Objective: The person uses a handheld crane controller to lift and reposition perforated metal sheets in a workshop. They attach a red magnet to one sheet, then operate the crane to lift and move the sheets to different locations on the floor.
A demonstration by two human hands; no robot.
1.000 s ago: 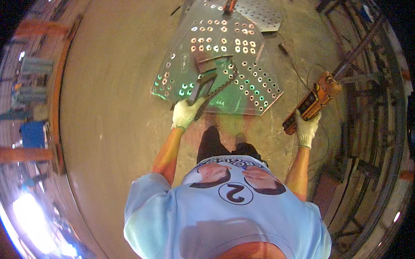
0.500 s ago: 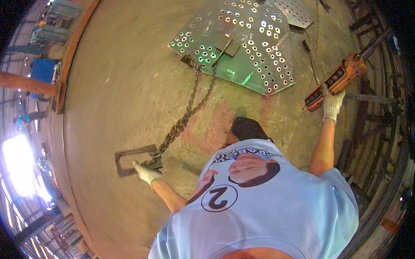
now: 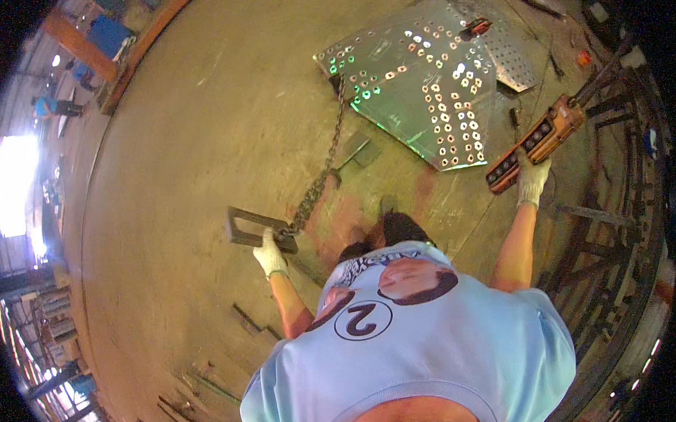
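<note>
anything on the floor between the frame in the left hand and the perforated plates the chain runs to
Little does. The left hand holds the frame, and the chain runs over mostly bare floor to the plates. Only a small flat plate lies just beside the chain's line, near the plates.

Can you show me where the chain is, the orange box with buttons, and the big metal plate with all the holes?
chain (image 3: 318, 183), head view, on its middle links.
orange button box (image 3: 535, 142), head view, on its middle.
holed metal plate (image 3: 415, 82), head view, on its shiny middle.
</note>
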